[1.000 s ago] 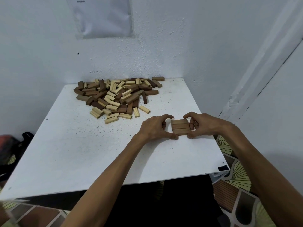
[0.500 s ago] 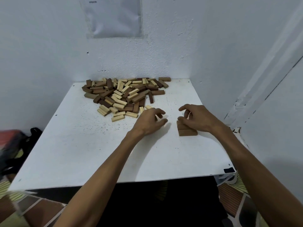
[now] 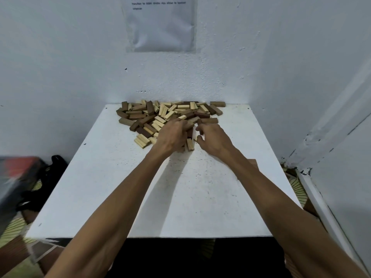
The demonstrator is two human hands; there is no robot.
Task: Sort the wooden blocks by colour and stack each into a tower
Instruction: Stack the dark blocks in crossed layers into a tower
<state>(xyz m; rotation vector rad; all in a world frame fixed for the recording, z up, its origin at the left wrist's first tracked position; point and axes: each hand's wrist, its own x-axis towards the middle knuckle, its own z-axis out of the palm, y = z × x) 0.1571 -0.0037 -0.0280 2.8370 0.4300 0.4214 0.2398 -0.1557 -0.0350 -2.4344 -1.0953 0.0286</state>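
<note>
With the brown layer (image 3: 253,163) left behind, the far pile (image 3: 160,115) is now reached for more blocks by left hand (image 3: 173,135) and right hand (image 3: 213,141), grips unclear.

wooden blocks (image 3: 170,115), pale and dark brown, look smooth and matt; the table (image 3: 112,177) is matt white, scuffed and speckled; the wall (image 3: 60,57) is rough plaster.

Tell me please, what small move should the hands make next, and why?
Probably pinch a dark brown block from the near edge of the mixed pile. The left hand and the right hand both reach into it with curled fingers; whether they hold anything is unclear. A lone brown block shows behind the right forearm, the likely tower site.
</note>
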